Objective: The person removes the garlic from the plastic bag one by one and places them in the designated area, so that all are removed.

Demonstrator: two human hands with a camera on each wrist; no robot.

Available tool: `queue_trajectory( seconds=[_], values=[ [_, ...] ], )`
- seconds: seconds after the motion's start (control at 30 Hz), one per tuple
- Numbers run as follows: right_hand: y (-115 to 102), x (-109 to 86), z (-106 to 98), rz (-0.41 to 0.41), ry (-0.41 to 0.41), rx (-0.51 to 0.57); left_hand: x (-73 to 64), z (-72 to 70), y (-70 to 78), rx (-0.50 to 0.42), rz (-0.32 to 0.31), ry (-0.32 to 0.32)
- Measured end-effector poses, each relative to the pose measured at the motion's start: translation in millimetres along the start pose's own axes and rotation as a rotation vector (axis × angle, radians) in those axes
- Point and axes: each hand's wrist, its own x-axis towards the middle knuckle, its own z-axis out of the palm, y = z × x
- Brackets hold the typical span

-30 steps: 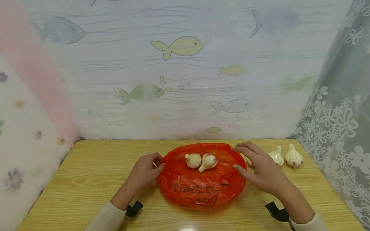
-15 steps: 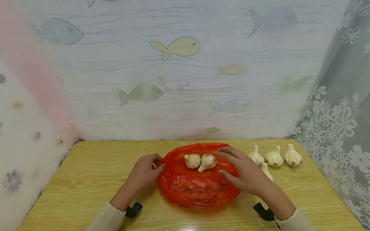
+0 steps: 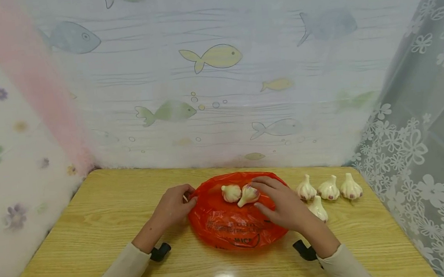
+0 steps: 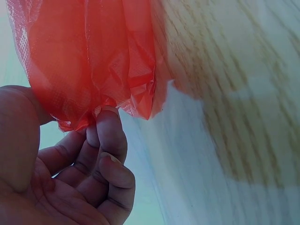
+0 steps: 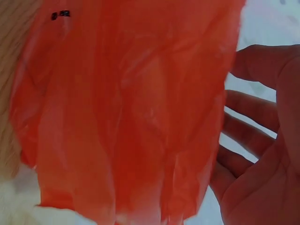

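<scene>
A red plastic bag with black print stands in a rounded, bowl-like shape on the table. Two garlic bulbs, a left one and a right one, lie side by side within its rim. My left hand pinches the bag's left edge between thumb and fingers; the left wrist view shows the film gathered at the fingertips. Over the bag's right side reaches my right hand, thumb and fingers spread. Its fingertips overlap the right bulb's edge; contact is unclear. In the right wrist view the bag hides those fingertips and the bulbs.
To the right of the bag stand several more garlic bulbs on the wooden table, one closer to the front than the others. Patterned curtains hang along the table's back and sides.
My right hand has moved left from the bag's right rim to the right garlic bulb, uncovering the garlic at the right. The left hand keeps its pinch on the bag.
</scene>
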Motion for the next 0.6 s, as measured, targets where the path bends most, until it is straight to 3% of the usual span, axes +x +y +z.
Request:
queue_trajectory(
  seconds=[0.47,0.6],
  values=[
    [4.3,10.2,19.1,0.028,-0.126,-0.094,-0.3,0.1,0.4,0.006,0.000,-0.001],
    [5.1,10.3,20.8,0.019,-0.129,-0.097,-0.3,-0.3,0.4,0.002,-0.002,-0.001]
  ],
)
